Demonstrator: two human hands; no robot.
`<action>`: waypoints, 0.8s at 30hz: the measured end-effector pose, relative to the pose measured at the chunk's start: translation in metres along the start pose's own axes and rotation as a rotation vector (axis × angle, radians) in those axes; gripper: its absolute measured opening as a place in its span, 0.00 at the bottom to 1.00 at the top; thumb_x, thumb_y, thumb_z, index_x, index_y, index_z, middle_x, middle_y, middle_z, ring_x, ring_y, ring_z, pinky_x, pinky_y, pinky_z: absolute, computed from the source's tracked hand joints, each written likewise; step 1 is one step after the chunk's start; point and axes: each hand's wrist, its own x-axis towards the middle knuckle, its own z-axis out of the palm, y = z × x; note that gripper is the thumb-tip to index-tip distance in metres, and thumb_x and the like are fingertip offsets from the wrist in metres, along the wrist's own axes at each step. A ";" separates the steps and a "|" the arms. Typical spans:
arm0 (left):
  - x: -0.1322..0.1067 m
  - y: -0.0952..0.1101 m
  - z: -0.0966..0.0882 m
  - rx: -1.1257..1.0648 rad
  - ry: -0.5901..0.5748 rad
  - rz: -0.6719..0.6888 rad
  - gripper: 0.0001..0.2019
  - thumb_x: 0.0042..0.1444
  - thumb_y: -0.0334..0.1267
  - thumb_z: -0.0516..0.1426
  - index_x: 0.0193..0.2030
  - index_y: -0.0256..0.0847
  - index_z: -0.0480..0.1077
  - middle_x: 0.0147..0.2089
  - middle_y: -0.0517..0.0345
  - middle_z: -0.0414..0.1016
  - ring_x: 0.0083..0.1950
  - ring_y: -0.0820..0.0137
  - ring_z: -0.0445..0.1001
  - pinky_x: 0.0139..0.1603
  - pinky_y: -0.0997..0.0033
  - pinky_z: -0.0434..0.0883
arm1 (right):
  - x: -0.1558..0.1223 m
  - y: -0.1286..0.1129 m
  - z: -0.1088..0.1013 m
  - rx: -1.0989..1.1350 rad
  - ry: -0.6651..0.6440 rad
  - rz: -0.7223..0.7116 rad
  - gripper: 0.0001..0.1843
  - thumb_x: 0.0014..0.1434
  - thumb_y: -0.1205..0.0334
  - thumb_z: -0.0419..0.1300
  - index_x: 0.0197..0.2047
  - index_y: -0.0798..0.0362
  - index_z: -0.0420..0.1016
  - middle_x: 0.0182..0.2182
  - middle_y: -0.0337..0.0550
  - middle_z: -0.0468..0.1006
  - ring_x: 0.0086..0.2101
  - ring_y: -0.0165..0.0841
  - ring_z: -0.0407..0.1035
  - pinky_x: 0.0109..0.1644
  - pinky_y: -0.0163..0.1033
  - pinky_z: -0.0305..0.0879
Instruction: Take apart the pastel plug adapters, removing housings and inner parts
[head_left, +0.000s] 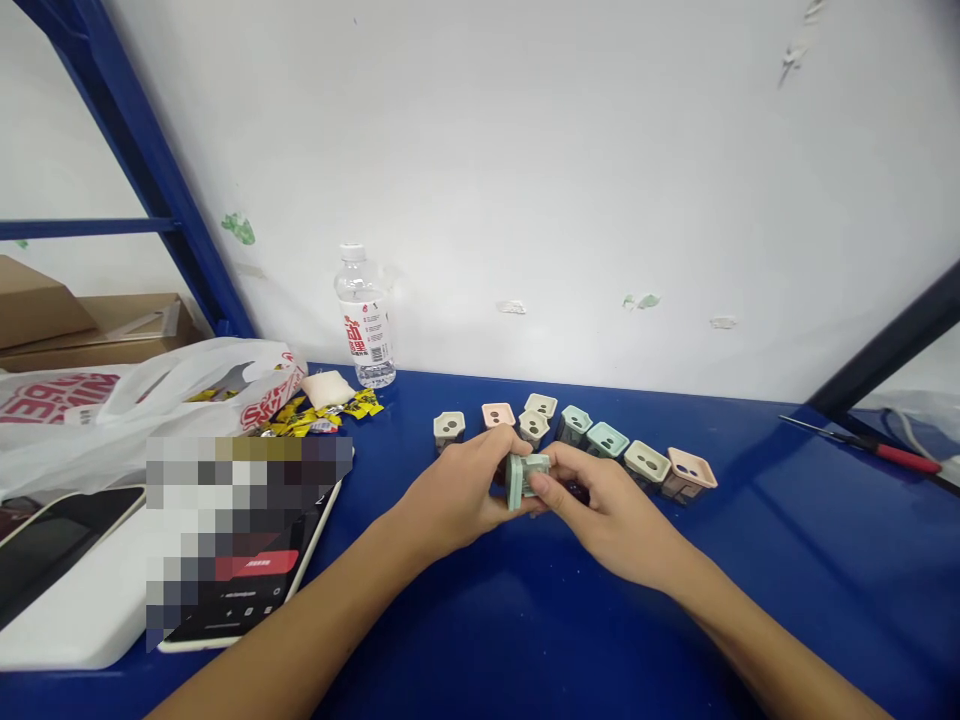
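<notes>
A pale green pencil sharpener (pixel 528 478) is held between my two hands above the blue table. My left hand (pixel 471 482) grips it from the left, fingers curled round its wider end. From the right, the thumb and fingers of my right hand (pixel 596 495) close on its body. Behind my hands stand several two-hole pencil sharpeners in a loose row: a cream one (pixel 449 427) at the left end, a pink one (pixel 498 414), a mint one (pixel 607 440), another cream one (pixel 647 461) and a pink one (pixel 688 472) at the right end. My fingers hide part of the held sharpener.
At the left lie phones (pixel 247 610), a white plastic bag (pixel 180 385) and yellow wrappers (pixel 307 412). A water bottle (pixel 365 320) stands against the wall. On the right, a red-handled screwdriver (pixel 900 456) lies near a dark shelf post (pixel 892 345).
</notes>
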 end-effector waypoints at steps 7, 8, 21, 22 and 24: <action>0.000 0.005 -0.007 -0.105 -0.044 -0.057 0.22 0.50 0.50 0.62 0.44 0.43 0.60 0.39 0.59 0.76 0.36 0.68 0.75 0.35 0.72 0.67 | 0.002 0.003 -0.010 0.409 -0.177 0.000 0.22 0.64 0.44 0.51 0.32 0.55 0.66 0.14 0.29 0.59 0.12 0.21 0.48 0.17 0.30 0.45; 0.000 0.005 -0.007 -0.113 -0.060 -0.065 0.21 0.51 0.50 0.62 0.45 0.43 0.59 0.40 0.59 0.76 0.37 0.67 0.76 0.35 0.71 0.67 | 0.003 0.004 -0.010 0.433 -0.181 0.001 0.22 0.63 0.43 0.53 0.32 0.55 0.66 0.15 0.30 0.63 0.12 0.20 0.49 0.16 0.29 0.45; -0.003 0.006 -0.006 -0.115 -0.148 -0.070 0.20 0.57 0.46 0.57 0.50 0.41 0.56 0.36 0.56 0.73 0.36 0.65 0.74 0.33 0.71 0.66 | 0.001 0.002 -0.008 0.457 -0.156 0.005 0.21 0.62 0.46 0.56 0.30 0.56 0.67 0.21 0.37 0.72 0.12 0.19 0.51 0.16 0.29 0.45; -0.003 0.006 -0.006 -0.111 -0.152 -0.071 0.20 0.57 0.46 0.57 0.50 0.41 0.56 0.36 0.56 0.73 0.36 0.64 0.74 0.33 0.70 0.66 | 0.001 0.001 -0.008 0.442 -0.152 0.009 0.21 0.62 0.45 0.56 0.29 0.56 0.67 0.18 0.35 0.69 0.12 0.19 0.51 0.16 0.29 0.45; -0.003 0.005 -0.006 -0.098 -0.165 -0.073 0.19 0.57 0.45 0.57 0.51 0.41 0.56 0.37 0.55 0.73 0.37 0.64 0.74 0.33 0.70 0.66 | 0.000 0.000 -0.008 0.406 -0.143 0.021 0.22 0.62 0.45 0.55 0.30 0.56 0.69 0.14 0.31 0.61 0.13 0.21 0.50 0.16 0.29 0.45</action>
